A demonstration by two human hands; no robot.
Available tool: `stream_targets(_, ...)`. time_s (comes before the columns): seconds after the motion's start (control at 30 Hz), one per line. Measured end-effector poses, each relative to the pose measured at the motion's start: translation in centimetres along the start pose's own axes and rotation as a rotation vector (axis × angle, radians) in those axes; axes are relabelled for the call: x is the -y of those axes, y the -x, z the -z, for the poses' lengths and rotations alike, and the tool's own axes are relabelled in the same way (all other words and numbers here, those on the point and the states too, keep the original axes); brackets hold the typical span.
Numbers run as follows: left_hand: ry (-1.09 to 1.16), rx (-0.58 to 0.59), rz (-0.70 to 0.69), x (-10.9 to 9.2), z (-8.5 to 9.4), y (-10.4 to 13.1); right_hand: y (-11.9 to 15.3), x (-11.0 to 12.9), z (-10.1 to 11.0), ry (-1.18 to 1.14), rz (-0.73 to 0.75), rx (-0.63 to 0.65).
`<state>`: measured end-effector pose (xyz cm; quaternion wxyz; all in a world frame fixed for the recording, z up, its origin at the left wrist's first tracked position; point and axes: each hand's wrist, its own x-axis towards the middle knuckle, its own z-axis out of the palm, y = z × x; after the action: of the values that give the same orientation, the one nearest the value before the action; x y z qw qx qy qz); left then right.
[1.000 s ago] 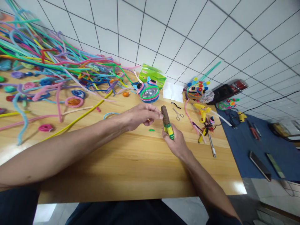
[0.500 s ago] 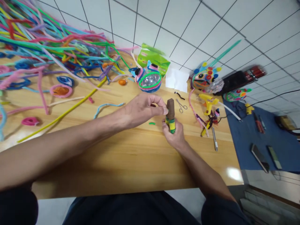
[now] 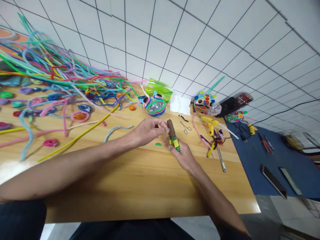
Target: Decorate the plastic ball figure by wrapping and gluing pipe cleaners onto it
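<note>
A brown stick (image 3: 171, 127) with a yellow-and-green striped lower part stands nearly upright in my right hand (image 3: 185, 157), whose fingers are wrapped round the striped end. From the left, my left hand (image 3: 149, 132) pinches with thumb and forefinger right at the side of the brown part. Whatever lies between those fingertips is too small to make out. On the wood just below the left hand is a short green strip (image 3: 158, 144). Small scissors (image 3: 185, 127) and a black strip (image 3: 183, 118) lie beyond the stick.
Many coloured pipe cleaners (image 3: 75, 78) are heaped at the left. Along the wall stand a decorated fish-like figure (image 3: 155, 108), a green packet (image 3: 158, 89), white paper (image 3: 180, 104) and another figure (image 3: 202, 104). A yellow glue gun (image 3: 210, 123) and a pen (image 3: 221, 160) lie right.
The camera view has shifted, so the table sits lower and further left in it. The brown stick now tilts a little to the left. Both hands keep their grips.
</note>
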<state>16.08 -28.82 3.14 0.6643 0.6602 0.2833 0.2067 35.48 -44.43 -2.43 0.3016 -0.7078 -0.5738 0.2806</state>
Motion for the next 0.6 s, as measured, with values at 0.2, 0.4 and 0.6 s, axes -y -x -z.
stream_targets(0.2, 0.196, 0.098, 0.087, -0.4, -0.1, -0.1, 0.0, 0.3, 0.1, -0.086, -0.036, 0.017)
stream_targets(0.4, 0.304, 0.133, 0.099, -1.1, -0.4, 0.6, 0.1, 0.9, 0.2, -0.126, -0.006, -0.007)
stream_targets(0.6, 0.348, 0.147, 0.116, -0.8, -0.5, 0.3, 0.2, 1.3, 0.1, -0.099, -0.014, -0.024)
